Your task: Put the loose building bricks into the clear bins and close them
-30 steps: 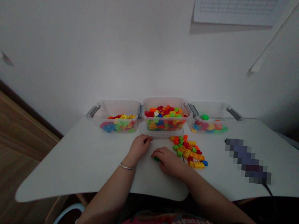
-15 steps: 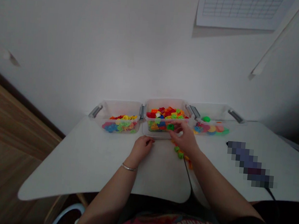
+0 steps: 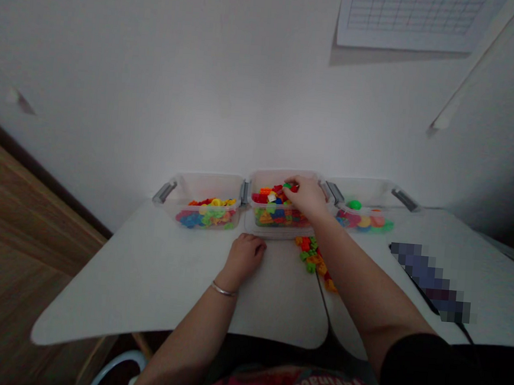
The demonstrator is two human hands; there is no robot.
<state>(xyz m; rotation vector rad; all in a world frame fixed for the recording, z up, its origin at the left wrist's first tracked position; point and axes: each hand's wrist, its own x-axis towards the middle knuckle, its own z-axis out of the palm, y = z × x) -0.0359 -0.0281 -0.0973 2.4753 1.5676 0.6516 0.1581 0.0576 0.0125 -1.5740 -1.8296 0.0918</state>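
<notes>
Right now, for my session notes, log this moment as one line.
right hand: over middle clear bin of bricks | left hand: resting on white table | loose bricks: beside bin

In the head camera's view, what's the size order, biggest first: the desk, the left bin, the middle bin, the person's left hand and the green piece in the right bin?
1. The desk
2. The left bin and middle bin, which look alike, so I won't rank them
3. The left hand
4. The green piece
</notes>
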